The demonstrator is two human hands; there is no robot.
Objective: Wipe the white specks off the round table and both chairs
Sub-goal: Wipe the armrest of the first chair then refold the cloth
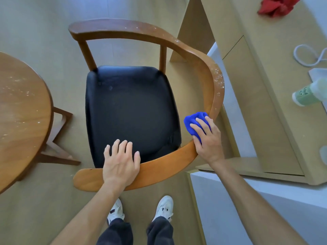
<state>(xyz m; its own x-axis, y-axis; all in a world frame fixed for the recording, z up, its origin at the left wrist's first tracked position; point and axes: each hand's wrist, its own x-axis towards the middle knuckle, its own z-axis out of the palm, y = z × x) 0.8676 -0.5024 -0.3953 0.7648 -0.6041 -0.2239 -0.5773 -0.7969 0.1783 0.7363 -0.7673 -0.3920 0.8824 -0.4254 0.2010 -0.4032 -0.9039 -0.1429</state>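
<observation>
A wooden chair (159, 171) with a black seat cushion (131, 106) stands below me. Its curved backrest rail runs from near my body round the right side to the far end. My left hand (121, 165) rests flat on the near part of the rail, fingers spread over the cushion's edge. My right hand (207, 138) presses a bunched blue cloth (193, 121) against the rail's right bend. White specks (218, 80) dot the rail beyond the cloth. The round wooden table (21, 110) at the left also carries white specks.
A light wooden cabinet (265, 106) stands close on the right, with a red cloth (276, 6), a white cord (307, 55) and a green-and-white object (307, 93) on it. A white surface (238, 200) lies at lower right. My feet in white shoes (164, 207) stand behind the chair.
</observation>
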